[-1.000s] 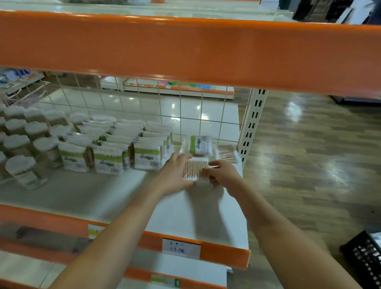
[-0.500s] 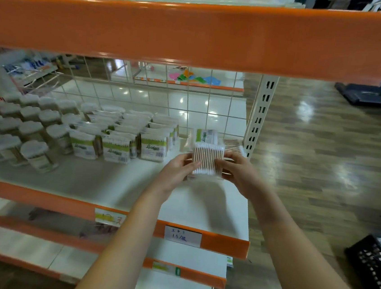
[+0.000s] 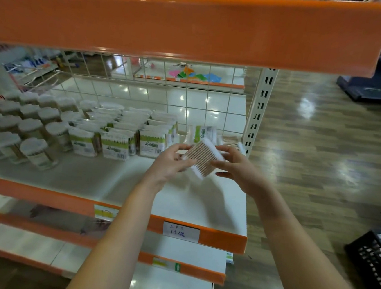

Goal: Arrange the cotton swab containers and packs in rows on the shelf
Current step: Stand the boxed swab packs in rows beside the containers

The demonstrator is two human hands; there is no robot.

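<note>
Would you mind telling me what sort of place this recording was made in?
Most likely a retail shop aisle. The orange-edged shelf carries a handwritten price tag, many identical cotton swab packs stand in rows, and both hands hold one swab pack.

Left hand [image 3: 171,163] and right hand [image 3: 240,170]: both bare; forearms uncovered, entering from 6 o'clock; no sleeves or jewellery visible.
</note>
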